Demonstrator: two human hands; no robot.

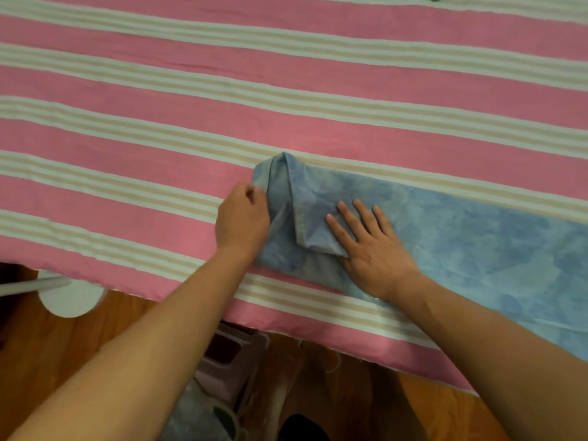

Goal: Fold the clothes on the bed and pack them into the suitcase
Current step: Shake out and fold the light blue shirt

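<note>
Blue garment [429,237] is lying along the bed's [159,90] near edge. Left hand [241,221] is pinching its left end, right hand [369,246] pressing flat beside it. I'd keep that palm anchoring while turning the end over squarely.

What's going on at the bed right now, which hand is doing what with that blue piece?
A person is folding a long blue garment on the pink striped bed. The right hand lies flat on the cloth, pressing down a folded flap near its left end. The left hand pinches the edge of that same end with curled fingers. The rest of the garment stretches away to the right. No suitcase is in view.
</note>
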